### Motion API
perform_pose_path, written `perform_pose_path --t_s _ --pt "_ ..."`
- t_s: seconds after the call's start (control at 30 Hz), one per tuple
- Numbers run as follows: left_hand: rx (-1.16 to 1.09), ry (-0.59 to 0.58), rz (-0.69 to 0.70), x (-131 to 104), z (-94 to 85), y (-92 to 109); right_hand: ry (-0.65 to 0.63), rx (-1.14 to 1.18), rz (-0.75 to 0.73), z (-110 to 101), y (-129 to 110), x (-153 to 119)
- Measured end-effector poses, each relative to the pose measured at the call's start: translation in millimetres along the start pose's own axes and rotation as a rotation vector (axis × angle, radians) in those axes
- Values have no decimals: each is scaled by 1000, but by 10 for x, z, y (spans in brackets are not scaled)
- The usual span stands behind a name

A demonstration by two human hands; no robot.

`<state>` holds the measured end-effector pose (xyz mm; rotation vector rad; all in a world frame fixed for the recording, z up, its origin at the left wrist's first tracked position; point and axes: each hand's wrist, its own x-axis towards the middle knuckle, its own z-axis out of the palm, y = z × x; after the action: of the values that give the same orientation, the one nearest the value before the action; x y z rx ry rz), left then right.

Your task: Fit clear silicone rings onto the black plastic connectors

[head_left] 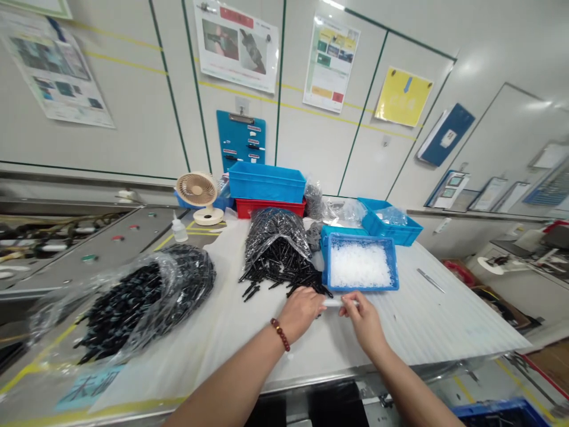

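Note:
My left hand (304, 311), with a beaded bracelet at the wrist, is closed at the front edge of a pile of slender black parts (280, 255) spilling from a clear bag. What its fingers hold is mostly hidden. A thin white rod (332, 302) spans the gap from its fingertips to my right hand (362, 317), whose thumb and fingers pinch the rod's other end. Just beyond the right hand stands a blue bin (329, 279) filled with small whitish translucent pieces (361, 265).
Tweezers (430, 280) lie to the right on the white-covered table (453, 323). On the left is a second clear bag of black parts (142, 296). Behind stand a small fan (197, 190), a squeeze bottle (179, 229), a blue crate (267, 182) on a red one (244, 209), and another blue bin (406, 234).

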<state>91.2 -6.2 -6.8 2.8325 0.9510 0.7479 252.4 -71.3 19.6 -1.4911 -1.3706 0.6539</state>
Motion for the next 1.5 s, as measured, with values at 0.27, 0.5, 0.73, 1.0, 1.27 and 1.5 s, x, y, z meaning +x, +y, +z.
perform_pose_path --t_s 0.27,0.5,0.73,1.0,1.27,1.5 --pt "-145 230 61 -30 -56 -27 164 12 -9 -339 -13 60" --pt "-170 334 -46 -35 -39 -70 597 -109 1 -1222 82 443" --pt "-166 342 -85 -25 -25 -87 600 -258 62 -1313 202 679" --pt "-159 320 -90 -23 -6 -90 604 -397 159 -1220 210 717" --pt "-160 322 -74 -25 5 -103 622 -375 167 -1122 273 731" --pt "-156 290 -80 -28 5 -111 644 -345 158 -1137 355 764"
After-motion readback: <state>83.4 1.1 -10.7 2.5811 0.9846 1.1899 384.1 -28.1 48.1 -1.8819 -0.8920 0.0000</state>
